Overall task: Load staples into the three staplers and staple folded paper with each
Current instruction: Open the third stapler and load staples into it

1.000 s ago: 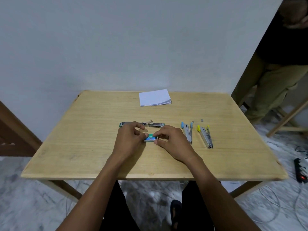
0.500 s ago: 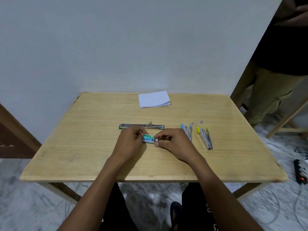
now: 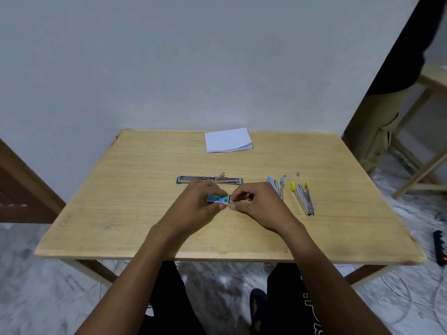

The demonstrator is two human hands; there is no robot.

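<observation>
a person worked at a small staple box [image 3: 217, 199] held at the middle of a wooden table [image 3: 116, 213]. the left hand [image 3: 192, 210] gripped the box, its fingers [image 3: 208, 191] curled round the body to steady it, while the right hand [image 3: 264, 209] pinched the box's right end between thumb and forefinger, the rest of its fingers loosely curled; the hold looked meant to draw out the inner tray, though the end was too small to read. whether the box rested on the wood or hung just clear of it could not be told

just beyond the hands lay the green stapler [image 3: 209, 180], swung open flat with its metal channel upward, seemingly placed to take the first strip. the blue stapler [image 3: 275, 187] lay just beside the right hand's knuckles and the yellow stapler [image 3: 303, 198] a little further right, each splayed partly open and apart from the other. none looked loaded, so the job seemed near its start. a tiny loose bit of metal [image 3: 298, 174] sat behind the yellow one. the folded paper [image 3: 228, 140] waited in a neat stack at the far edge, near the wall [image 3: 169, 68], well apart from the tools

bare wood lay open left of the hands and along the near edge, giving room to carry staples across; the right was tighter, where a careless sweep could knock the blue stapler. a second person [image 3: 377, 131] stood beyond the table's far right corner
</observation>
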